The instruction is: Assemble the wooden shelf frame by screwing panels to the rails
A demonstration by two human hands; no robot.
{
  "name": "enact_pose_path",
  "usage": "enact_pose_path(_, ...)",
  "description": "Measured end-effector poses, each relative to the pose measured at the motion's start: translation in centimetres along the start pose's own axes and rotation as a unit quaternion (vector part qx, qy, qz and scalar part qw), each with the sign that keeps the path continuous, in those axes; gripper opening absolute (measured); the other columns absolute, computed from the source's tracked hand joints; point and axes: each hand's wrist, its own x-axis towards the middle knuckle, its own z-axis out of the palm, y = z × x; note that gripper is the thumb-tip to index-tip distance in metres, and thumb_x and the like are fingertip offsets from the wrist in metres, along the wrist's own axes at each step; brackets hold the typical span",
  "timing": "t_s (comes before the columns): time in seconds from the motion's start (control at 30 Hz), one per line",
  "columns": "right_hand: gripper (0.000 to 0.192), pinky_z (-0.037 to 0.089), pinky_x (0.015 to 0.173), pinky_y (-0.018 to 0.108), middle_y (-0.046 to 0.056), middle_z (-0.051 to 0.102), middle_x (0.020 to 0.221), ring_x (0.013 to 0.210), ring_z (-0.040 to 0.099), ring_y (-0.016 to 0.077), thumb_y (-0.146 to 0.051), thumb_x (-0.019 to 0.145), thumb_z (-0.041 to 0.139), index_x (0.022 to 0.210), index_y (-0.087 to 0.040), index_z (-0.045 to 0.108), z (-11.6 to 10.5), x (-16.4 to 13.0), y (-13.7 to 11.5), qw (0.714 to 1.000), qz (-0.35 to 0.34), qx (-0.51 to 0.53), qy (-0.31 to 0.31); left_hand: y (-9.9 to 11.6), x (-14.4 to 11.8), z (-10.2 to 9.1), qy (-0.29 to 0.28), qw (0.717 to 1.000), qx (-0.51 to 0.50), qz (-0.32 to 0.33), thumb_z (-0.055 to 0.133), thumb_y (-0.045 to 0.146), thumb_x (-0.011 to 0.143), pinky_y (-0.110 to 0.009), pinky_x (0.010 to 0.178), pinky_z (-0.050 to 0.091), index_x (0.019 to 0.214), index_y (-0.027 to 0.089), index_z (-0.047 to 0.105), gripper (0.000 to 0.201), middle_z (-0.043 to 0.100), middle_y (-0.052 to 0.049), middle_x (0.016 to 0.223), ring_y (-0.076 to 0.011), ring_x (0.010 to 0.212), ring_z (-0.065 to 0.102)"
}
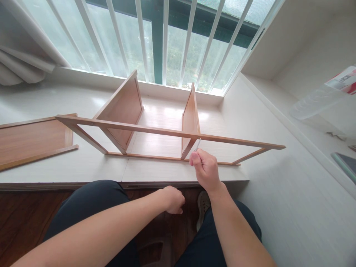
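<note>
My right hand [205, 168] is closed around a thin silver rod-like tool [197, 144], most of it hidden in the fist. The tool's tip meets a fastener spot on the upper rail of a wooden frame [155, 129], where a shelf panel joins. That narrow panel [190, 115] and a wider wooden panel [122, 111] stand upright behind the frame, fixed between its rails. My left hand [172, 200] hangs curled below the ledge's front edge, apart from the frame. Its fingers are folded, and whatever they may hold is hidden.
The frame rests on a white window ledge [94, 170]. Another wooden panel [33, 137] with side rails lies at the left. A barred window [175, 48] is behind, a grey curtain [25, 48] at far left. A plastic bottle [319, 98] and dark device [345, 167] are at right.
</note>
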Motion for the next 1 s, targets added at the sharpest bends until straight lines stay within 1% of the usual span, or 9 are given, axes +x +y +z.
enact_pose_path(0.17,0.046,0.039,0.063,0.029,0.0,0.056,0.064,0.059,0.05,0.0136,-0.041,0.109,0.042,0.069,-0.022,0.053,0.0,0.3,-0.1,0.998,0.026,0.047,-0.021,0.3,-0.2,-0.6,-0.018,1.0,0.006,-0.004,0.067,0.041,0.093,-0.046,0.078,0.061,0.106,0.021,0.081,0.028,0.077,-0.016,0.112,-0.0383,0.103,0.074)
enact_pose_path(0.3,0.048,0.041,0.063,0.028,0.0,0.057,0.064,0.059,0.052,0.0128,-0.041,0.109,0.042,0.068,-0.021,0.055,-0.2,0.5,-0.2,0.992,0.047,0.109,-0.033,0.6,-0.3,-0.8,-0.024,1.0,0.009,-0.007,0.067,0.041,0.094,-0.046,0.08,0.062,0.108,0.021,0.081,0.028,0.077,-0.016,0.114,-0.0384,0.105,0.074)
enact_pose_path(0.4,0.05,0.042,0.062,0.029,0.0,0.059,0.064,0.059,0.053,0.013,-0.043,0.109,0.044,0.067,-0.02,0.058,-0.1,0.5,-0.3,0.982,0.071,0.169,-0.04,0.6,-0.4,-0.9,-0.023,1.0,0.01,-0.005,0.067,0.041,0.094,-0.046,0.08,0.062,0.108,0.021,0.081,0.028,0.077,-0.016,0.113,-0.0384,0.104,0.074)
enact_pose_path(0.5,0.051,0.043,0.059,0.029,0.002,0.061,0.063,0.058,0.053,0.0135,-0.046,0.108,0.046,0.067,-0.019,0.061,0.1,0.4,-0.5,0.961,0.102,0.253,-0.035,0.6,-0.5,-1.0,-0.023,1.0,0.011,-0.005,0.067,0.04,0.094,-0.046,0.079,0.062,0.107,0.021,0.081,0.027,0.078,-0.016,0.112,-0.0379,0.103,0.074)
enact_pose_path(0.6,0.051,0.042,0.054,0.028,0.002,0.062,0.061,0.055,0.053,0.0136,-0.046,0.106,0.049,0.065,-0.019,0.059,0.4,0.4,-0.6,0.931,0.119,0.344,-0.019,0.7,-0.4,-1.0,-0.027,1.0,0.012,-0.005,0.067,0.041,0.094,-0.046,0.079,0.062,0.108,0.021,0.08,0.028,0.077,-0.016,0.113,-0.0379,0.103,0.074)
enact_pose_path(0.7,0.052,0.04,0.048,0.027,0.002,0.062,0.058,0.051,0.053,0.0135,-0.049,0.104,0.053,0.061,-0.02,0.051,0.6,0.4,-0.8,0.892,0.136,0.431,-0.003,0.7,-0.4,-1.0,-0.031,0.999,0.014,-0.005,0.066,0.041,0.095,-0.046,0.08,0.061,0.109,0.02,0.08,0.03,0.077,-0.016,0.114,-0.0382,0.104,0.074)
enact_pose_path(0.8,0.055,0.038,0.043,0.026,0.002,0.061,0.056,0.047,0.052,0.0134,-0.055,0.1,0.058,0.059,-0.022,0.044,0.5,0.7,-1.1,0.862,0.157,0.481,0.009,0.6,-0.4,-0.9,-0.03,0.999,0.015,-0.004,0.064,0.041,0.095,-0.046,0.081,0.061,0.109,0.02,0.08,0.03,0.077,-0.017,0.115,-0.0382,0.105,0.073)
enact_pose_path(0.93,0.056,0.035,0.041,0.025,0.0,0.059,0.054,0.044,0.05,0.0117,-0.058,0.095,0.065,0.058,-0.021,0.044,0.1,1.0,-1.6,0.844,0.18,0.504,0.031,0.5,-0.4,-0.8,-0.029,0.999,0.014,-0.006,0.065,0.042,0.095,-0.046,0.08,0.061,0.109,0.02,0.08,0.03,0.077,-0.017,0.114,-0.0381,0.104,0.073)
enact_pose_path(1.0,0.055,0.034,0.041,0.024,0.0,0.059,0.055,0.045,0.05,0.0112,-0.057,0.094,0.066,0.059,-0.021,0.046,0.2,0.8,-1.5,0.848,0.184,0.496,0.034,0.5,-0.4,-0.8,-0.031,0.999,0.013,-0.009,0.065,0.042,0.095,-0.045,0.081,0.061,0.109,0.021,0.08,0.029,0.077,-0.016,0.115,-0.0378,0.105,0.073)
